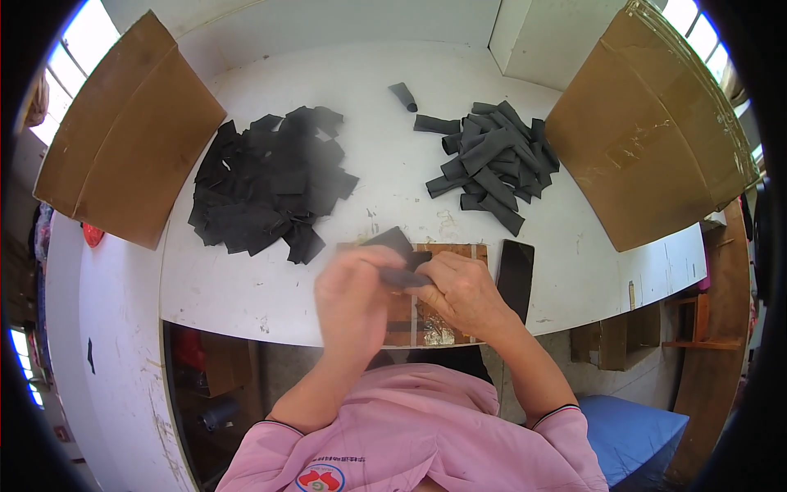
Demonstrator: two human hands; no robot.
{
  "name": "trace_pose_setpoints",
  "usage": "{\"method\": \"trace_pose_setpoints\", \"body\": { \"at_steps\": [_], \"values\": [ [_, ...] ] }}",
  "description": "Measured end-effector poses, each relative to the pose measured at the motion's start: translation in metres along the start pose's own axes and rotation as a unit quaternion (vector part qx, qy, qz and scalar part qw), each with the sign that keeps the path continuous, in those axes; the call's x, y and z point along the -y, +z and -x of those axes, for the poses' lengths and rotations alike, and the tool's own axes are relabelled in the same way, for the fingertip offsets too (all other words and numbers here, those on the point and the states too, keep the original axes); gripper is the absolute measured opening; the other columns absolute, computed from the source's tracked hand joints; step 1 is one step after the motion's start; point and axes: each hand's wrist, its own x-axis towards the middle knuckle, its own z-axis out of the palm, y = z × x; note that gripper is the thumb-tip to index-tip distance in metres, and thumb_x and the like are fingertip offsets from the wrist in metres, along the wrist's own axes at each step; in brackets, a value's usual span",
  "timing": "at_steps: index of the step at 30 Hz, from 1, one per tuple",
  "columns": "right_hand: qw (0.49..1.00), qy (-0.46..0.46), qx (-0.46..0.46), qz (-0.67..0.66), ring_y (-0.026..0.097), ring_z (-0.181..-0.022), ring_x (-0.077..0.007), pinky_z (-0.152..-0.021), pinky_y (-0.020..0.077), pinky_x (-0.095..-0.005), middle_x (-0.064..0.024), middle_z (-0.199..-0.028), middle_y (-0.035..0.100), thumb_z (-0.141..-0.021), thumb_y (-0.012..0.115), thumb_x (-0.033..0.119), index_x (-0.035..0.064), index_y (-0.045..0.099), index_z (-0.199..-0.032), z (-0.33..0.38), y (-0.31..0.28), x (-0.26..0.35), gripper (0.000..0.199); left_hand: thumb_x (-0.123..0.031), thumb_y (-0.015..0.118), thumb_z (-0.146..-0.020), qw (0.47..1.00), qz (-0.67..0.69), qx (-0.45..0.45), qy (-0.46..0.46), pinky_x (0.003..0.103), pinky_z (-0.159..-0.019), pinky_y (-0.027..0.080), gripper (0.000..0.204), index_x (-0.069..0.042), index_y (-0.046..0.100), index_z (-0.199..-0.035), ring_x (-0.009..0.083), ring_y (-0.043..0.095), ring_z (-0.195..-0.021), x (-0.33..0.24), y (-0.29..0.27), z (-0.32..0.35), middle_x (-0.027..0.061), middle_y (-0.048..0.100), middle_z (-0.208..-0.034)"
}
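Near the worktop's (246, 287) front edge, our left hand (354, 295) and right hand (463, 291) pinch a black fabric piece (399, 254) together over a brown board (447, 328), bare white surface beside them, cardboard sheets (648, 131) flanking two dark piles (270, 184).

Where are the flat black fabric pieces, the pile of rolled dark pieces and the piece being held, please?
flat black fabric pile (266, 184), head view, middle of heap.
rolled dark pieces pile (492, 160), head view, centre of pile.
held black piece (393, 243), head view, upper flap above fingers.
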Motion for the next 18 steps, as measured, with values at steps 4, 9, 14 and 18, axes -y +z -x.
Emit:
{"method": "trace_pose_setpoints", "body": {
  "at_steps": [4, 9, 14, 18],
  "values": [
    [0.998, -0.054, -0.001, 0.027, 0.051, -0.056, -0.0304, -0.051, 0.0411, -0.0385, -0.0122, -0.058, 0.048, -0.076, 0.059, 0.017, 0.0001, 0.049, -0.068, 0.007, 0.02, -0.007, 0.022, -0.014, 0.053, -0.085, 1.0, -0.001, -0.01, -0.022, 0.031, -0.079, 0.04, 0.018, 0.003, 0.054, -0.088, 0.0191, 0.052, -0.085, 0.008, -0.019, 0.004, 0.0129, 0.056, -0.09],
    [0.999, -0.029, 0.021, 0.019, 0.049, -0.054, -0.0285, -0.049, 0.0407, -0.0372, -0.0118, -0.058, 0.047, -0.078, 0.056, 0.017, 0.0007, 0.049, -0.067, 0.008, 0.02, -0.005, 0.021, -0.015, 0.053, -0.085, 0.991, -0.13, 0.021, 0.035, 0.03, -0.076, 0.041, 0.02, 0.004, 0.055, -0.09, 0.0175, 0.052, -0.082, 0.005, -0.023, 0.002, 0.0127, 0.057, -0.089],
    [0.982, -0.153, -0.099, -0.059, 0.052, -0.053, -0.0222, -0.046, 0.0401, -0.0312, -0.0076, -0.058, 0.051, -0.079, 0.055, 0.024, 0.0027, 0.05, -0.064, -0.02, -0.024, 0.023, 0.027, -0.008, 0.052, -0.082, 0.945, -0.321, -0.053, -0.038, 0.026, -0.077, 0.04, 0.019, 0.002, 0.055, -0.098, 0.0153, 0.052, -0.085, 0.02, -0.043, -0.003, 0.0104, 0.058, -0.092],
    [0.946, 0.111, -0.192, -0.235, 0.048, -0.056, -0.0088, -0.053, 0.039, -0.0218, -0.0044, -0.061, 0.054, -0.087, 0.043, 0.038, -0.003, 0.055, -0.088, -0.07, -0.05, -0.026, 0.043, -0.005, 0.062, -0.071, 0.757, -0.643, 0.114, 0.027, 0.031, -0.078, 0.041, 0.038, -0.003, 0.053, -0.107, 0.0238, 0.052, -0.09, 0.065, -0.076, -0.022, 0.0119, 0.056, -0.092]
  ]
}}
